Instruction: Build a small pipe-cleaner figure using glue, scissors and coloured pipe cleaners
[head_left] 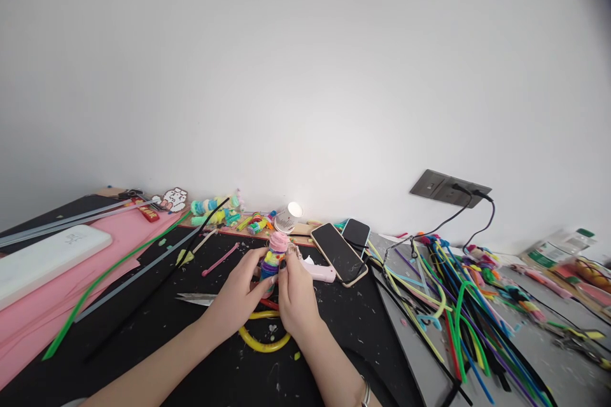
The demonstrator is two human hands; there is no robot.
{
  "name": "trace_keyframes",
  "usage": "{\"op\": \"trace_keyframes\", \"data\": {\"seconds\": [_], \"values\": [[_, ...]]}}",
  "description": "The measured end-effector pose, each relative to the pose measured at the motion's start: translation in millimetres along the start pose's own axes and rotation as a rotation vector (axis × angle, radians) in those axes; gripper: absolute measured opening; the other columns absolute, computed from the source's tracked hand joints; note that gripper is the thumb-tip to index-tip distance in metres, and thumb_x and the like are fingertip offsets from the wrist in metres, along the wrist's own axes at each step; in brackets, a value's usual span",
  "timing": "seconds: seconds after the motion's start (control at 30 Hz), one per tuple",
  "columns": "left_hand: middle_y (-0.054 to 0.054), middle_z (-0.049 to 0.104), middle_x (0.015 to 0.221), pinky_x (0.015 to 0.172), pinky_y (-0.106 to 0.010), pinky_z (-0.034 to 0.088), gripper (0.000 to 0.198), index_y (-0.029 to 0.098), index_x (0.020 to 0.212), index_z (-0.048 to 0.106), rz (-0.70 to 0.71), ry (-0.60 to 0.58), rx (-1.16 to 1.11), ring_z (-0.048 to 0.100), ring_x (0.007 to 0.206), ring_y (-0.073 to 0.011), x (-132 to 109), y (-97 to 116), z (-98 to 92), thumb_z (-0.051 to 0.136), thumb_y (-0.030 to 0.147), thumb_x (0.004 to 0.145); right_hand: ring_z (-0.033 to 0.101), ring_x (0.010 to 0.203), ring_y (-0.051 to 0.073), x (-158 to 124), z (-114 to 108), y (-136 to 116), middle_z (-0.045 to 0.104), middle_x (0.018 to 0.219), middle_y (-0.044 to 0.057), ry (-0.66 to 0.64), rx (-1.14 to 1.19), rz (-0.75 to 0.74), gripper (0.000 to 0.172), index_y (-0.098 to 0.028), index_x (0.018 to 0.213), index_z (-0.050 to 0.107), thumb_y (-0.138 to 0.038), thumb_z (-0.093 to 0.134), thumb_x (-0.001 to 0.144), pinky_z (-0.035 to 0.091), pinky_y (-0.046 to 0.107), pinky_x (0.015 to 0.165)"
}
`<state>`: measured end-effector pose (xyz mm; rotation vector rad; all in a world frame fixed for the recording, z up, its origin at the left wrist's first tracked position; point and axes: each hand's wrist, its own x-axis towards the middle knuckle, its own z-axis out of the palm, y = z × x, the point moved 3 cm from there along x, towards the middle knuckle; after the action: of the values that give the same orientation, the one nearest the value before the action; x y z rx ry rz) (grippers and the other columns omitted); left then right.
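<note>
A fuzzy cylinder wound from pipe cleaners (pixel 275 248) stands roughly upright between my hands, pink at the top with yellow, purple and blue bands below. My left hand (pixel 241 286) closes on its left side, the thumb across its lower front. From the right, my right hand (pixel 298 296) grips it with bent fingers; some fingertips are hidden behind it. Beneath my hands lie scissors with yellow handles (pixel 263 348), their blades pointing left. A pink glue gun (pixel 321 272) rests just beyond my right hand, partly covered by it.
Two phones (pixel 338 253) and a paper cup (pixel 287 217) are near the wall. Loose pipe cleaners (pixel 470 305) spread across the right side. At left, a white box (pixel 57 261) sits on pink sheets (pixel 125 235). Cords run from the wall socket (pixel 443 188).
</note>
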<state>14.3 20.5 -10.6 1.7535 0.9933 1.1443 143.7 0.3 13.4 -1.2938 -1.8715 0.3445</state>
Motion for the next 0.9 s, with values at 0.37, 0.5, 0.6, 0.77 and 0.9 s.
{"op": "trace_keyframes", "data": {"seconds": [0.37,0.5,0.6,0.77,0.9], "values": [[-0.008,0.055,0.112,0.082,-0.041,0.052,0.033,0.025,0.121,0.048,0.041,0.003,0.07,0.057,0.094,-0.0236,-0.2,3.7,-1.0,0.049,0.023,0.088,0.053,0.074,0.02,0.2,-0.4,-2.3,0.051,0.073,0.003,0.016,0.008,-0.022,0.019,-0.02,0.086,0.049,-0.016,0.031,0.092,0.042,0.031,0.066],[-0.009,0.056,0.113,0.082,-0.04,0.053,0.033,0.025,0.12,0.05,0.071,0.014,0.11,0.058,0.095,-0.0243,-0.2,6.8,-3.2,0.05,0.024,0.087,0.051,0.069,0.019,0.0,-1.4,-2.8,0.053,0.073,0.003,0.022,0.006,-0.032,0.02,-0.02,0.085,0.05,-0.015,0.032,0.092,0.041,0.03,0.064],[-0.009,0.056,0.116,0.084,-0.041,0.053,0.035,0.026,0.121,0.052,0.066,0.041,0.117,0.059,0.097,-0.0248,-0.2,8.0,-4.0,0.052,0.023,0.086,0.051,0.068,0.018,0.6,-1.8,-2.3,0.053,0.074,0.003,0.023,0.009,-0.027,0.02,-0.02,0.085,0.051,-0.016,0.032,0.093,0.04,0.029,0.063],[-0.01,0.057,0.121,0.073,-0.039,0.058,0.041,0.023,0.124,0.048,-0.088,0.073,-0.116,0.063,0.096,-0.025,2.5,3.5,-4.1,0.055,0.033,0.084,0.05,0.067,0.018,3.3,-5.9,4.0,0.053,0.075,0.003,0.029,0.001,0.012,0.022,-0.021,0.081,0.048,-0.022,0.032,0.095,0.038,0.028,0.061],[-0.009,0.06,0.12,0.076,-0.039,0.059,0.044,0.022,0.119,0.048,-0.165,0.151,-0.288,0.065,0.099,-0.0258,8.3,2.8,-11.8,0.059,0.041,0.081,0.05,0.067,0.017,2.9,-12.5,3.5,0.053,0.074,0.002,-0.066,-0.088,-0.009,0.017,-0.02,0.078,0.049,-0.016,0.038,0.09,0.036,0.028,0.062]]}}
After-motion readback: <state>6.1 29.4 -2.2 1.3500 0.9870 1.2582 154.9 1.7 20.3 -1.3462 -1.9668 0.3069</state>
